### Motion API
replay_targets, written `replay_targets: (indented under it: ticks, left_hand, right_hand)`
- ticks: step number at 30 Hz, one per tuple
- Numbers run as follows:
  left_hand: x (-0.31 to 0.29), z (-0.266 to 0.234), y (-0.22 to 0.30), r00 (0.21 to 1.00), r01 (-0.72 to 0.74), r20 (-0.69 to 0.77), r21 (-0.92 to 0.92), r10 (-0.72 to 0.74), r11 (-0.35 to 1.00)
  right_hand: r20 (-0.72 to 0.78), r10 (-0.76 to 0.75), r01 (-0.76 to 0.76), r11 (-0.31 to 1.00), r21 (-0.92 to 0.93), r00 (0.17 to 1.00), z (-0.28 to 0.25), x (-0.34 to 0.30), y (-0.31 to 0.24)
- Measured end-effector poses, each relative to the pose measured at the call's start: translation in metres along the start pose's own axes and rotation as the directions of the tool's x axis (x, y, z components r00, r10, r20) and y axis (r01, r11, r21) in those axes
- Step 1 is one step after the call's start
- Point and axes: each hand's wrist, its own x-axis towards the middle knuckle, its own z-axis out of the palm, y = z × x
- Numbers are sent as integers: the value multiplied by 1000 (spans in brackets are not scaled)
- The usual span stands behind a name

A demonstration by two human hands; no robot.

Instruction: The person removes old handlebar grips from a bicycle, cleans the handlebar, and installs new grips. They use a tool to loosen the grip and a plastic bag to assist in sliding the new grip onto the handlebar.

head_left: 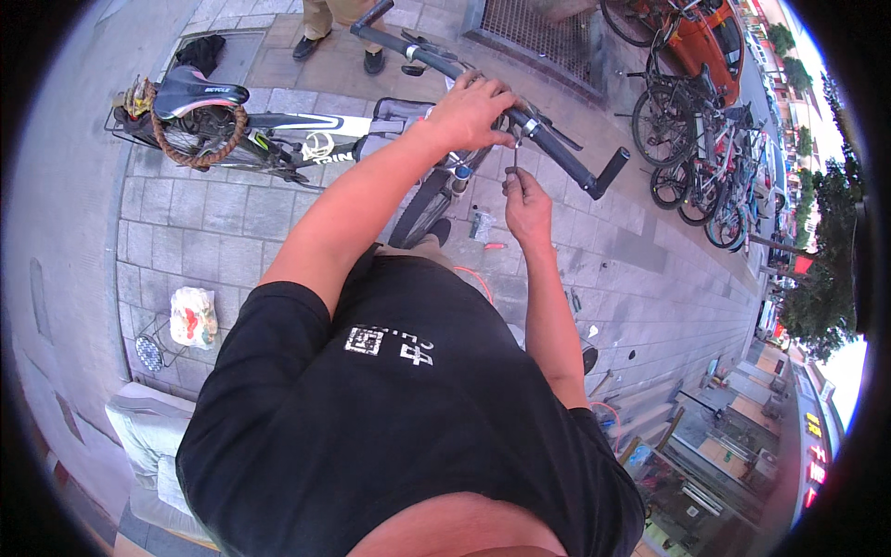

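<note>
A white and black bicycle point(343, 125) stands across in front of me, its saddle point(200, 93) to the left and its front wheel point(422, 213) below the bars. My left hand point(473, 111) lies over the middle of the handlebar point(561, 153), fingers curled round it and thumb toward my other hand. Just below the bar, my right hand point(527, 206) pinches a thin metal rod-like tool point(516, 158), held upright with its top close to my left thumb. What the tool's tip touches is too small to make out.
Another person's shoes point(308, 46) are beyond the bicycle. Several parked bikes point(691, 148) stand at the right, near an orange car point(710, 51). A metal grate point(534, 46) lies ahead. A plastic bag point(193, 317) and a padded seat point(139, 436) are at the left.
</note>
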Motion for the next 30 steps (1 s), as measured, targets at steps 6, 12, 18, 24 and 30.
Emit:
replay_targets:
  ticks: [6, 12, 18, 24, 30]
  left_hand:
    - [1, 2, 3, 1000, 14, 9, 40, -14, 999]
    - [0, -3, 2, 1000, 3, -6, -14, -3, 1000]
    - [-2, -6, -8, 999, -46, 9, -164, 49, 985]
    - [1, -14, -6, 996, -68, 48, -166, 77, 984]
    - [1, -8, -10, 995, -81, 50, -148, 89, 986]
  right_hand:
    - [-30, -3, 0, 995, -97, 1000, 1, 6, -2]
    - [-82, 67, -68, 998, -13, 994, 20, -2, -12]
    - [-89, 100, -79, 972, 221, 991, 51, 4, 5]
    - [-201, 50, 29, 927, 375, 978, 87, 16, 14]
    - [-272, 19, 47, 971, 235, 962, 95, 26, 6]
